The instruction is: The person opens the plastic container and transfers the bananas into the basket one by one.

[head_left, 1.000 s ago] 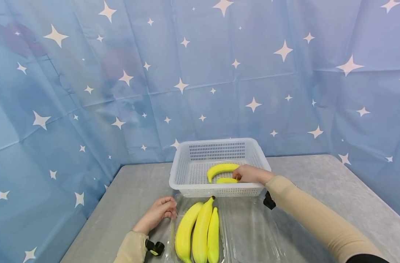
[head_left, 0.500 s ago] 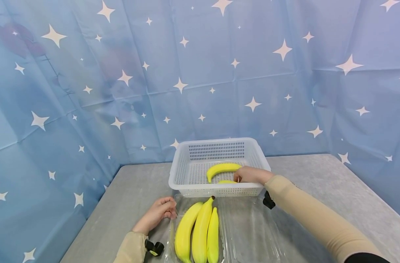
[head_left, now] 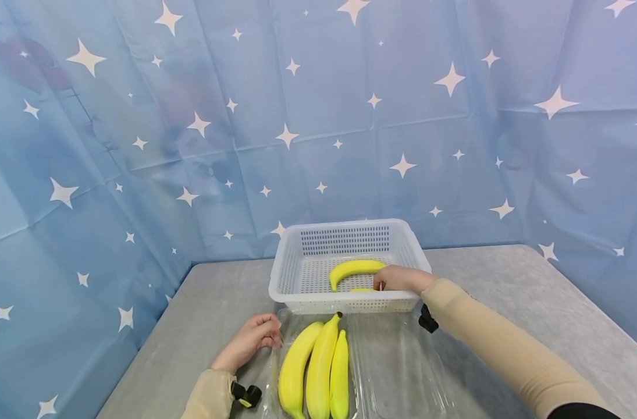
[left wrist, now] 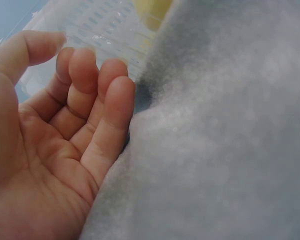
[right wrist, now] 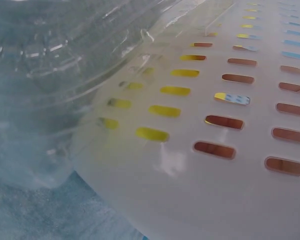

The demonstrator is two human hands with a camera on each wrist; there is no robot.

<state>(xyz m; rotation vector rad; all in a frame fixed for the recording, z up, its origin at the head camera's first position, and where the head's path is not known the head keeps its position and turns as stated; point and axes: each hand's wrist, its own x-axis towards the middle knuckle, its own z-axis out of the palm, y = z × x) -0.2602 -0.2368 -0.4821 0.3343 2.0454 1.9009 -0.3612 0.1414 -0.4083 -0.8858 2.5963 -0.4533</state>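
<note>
Banana: the one I am setting down (head_left: 361, 289) lies low in the basket (head_left: 297, 273), centre of the head frame, only a yellow sliver showing over the near wall, just under a second banana (head_left: 352, 269).
Where: both sit on the basket floor, toward the right side; my right hand (head_left: 399, 278) is over the near right rim, right at the lower fruit's end.
Right fingers: curled down at the fruit's end; I judge they pinch it, though the tips are hidden behind the rim. My right wrist view shows only slotted wall (right wrist: 230, 150) with yellow behind the slots.
Left fingers: left hand (head_left: 251, 338) rests on the table (head_left: 203, 308) lower left, fingers (left wrist: 110, 105) together and loosely bent, holding nothing, just beside the clear tray (head_left: 402, 361).
Risk one: pulling my hand back over the rim, I could catch the wall and drag the light basket toward the tray.
Risk two: the lower fruit could roll on its curve against the upper one if I let go with it half propped.
Risk three: the tray looks thin and slippery; with no grip on it, a sleeve brush could shift its three bananas (head_left: 320, 369).
Look: smooth, bright yellow, evenly coloured, gently curved; no spots that I can see.
</note>
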